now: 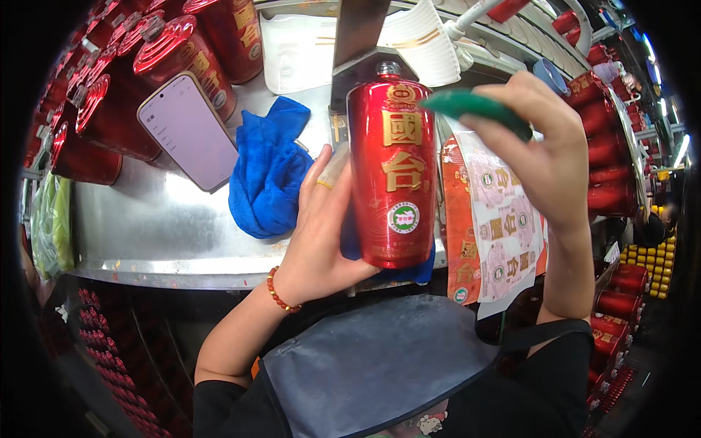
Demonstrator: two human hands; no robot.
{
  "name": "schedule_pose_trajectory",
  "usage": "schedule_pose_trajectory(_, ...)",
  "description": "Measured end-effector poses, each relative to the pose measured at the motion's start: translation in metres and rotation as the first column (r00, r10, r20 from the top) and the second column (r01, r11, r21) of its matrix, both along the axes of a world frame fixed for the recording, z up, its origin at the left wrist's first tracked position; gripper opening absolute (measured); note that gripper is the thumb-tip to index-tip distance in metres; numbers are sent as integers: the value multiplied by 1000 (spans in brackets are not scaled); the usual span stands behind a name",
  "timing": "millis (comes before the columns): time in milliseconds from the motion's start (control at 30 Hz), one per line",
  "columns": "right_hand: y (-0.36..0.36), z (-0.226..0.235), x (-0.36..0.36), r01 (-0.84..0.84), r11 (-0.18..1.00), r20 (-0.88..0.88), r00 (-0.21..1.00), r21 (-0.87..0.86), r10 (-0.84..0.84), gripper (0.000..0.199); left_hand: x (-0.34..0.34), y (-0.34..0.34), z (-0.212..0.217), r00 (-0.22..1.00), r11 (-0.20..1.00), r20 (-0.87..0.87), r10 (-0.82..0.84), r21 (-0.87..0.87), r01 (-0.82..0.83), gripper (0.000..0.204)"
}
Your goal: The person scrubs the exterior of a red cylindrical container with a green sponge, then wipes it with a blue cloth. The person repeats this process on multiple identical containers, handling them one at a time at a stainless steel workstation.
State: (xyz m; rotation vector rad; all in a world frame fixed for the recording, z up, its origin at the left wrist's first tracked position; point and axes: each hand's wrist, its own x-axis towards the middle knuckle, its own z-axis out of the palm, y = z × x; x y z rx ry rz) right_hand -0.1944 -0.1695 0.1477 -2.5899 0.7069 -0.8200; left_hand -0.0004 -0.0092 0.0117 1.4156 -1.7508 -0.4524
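Note:
A red glossy bottle point(393, 244) with raised gold characters, a round green-and-white sticker and a dark capless neck stands before me. My left hand point(318, 244) holds it from the left, the thumb along its base and the fingers partly hidden behind it. One finger wears a pale finger cot point(334, 169), and a beaded bracelet circles the wrist. My right hand point(544, 139) is closed on a smooth green pointed hand tool point(478, 111), its tip close to the bottle's upper right side; I cannot tell if they touch.
A blue cloth point(270, 179) lies left of the bottle, beside a lit phone point(188, 131) leaning on red bottles point(175, 55). Sheets of gold-lettered stickers point(504, 219) lie to the right. A dark metal post point(358, 33) and white trays point(296, 55) stand behind.

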Motion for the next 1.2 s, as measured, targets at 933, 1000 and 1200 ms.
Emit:
schedule_pose_trajectory(933,38,-16,-16,-155,965,-150,981,-212,125,29,0,3,2,999,998,-5,37,53,-37,107)
schedule_pose_trajectory(1000,36,-14,-12,-157,956,-162,980,-248,119,30,-1,4,3,999,997,-16,36,65,-35,105)
schedule_pose_trajectory(1200,39,-12,0,-140,909,-207,976,-394,61,38,-2,4,-3,997,999,-70,33,-6,-33,109)
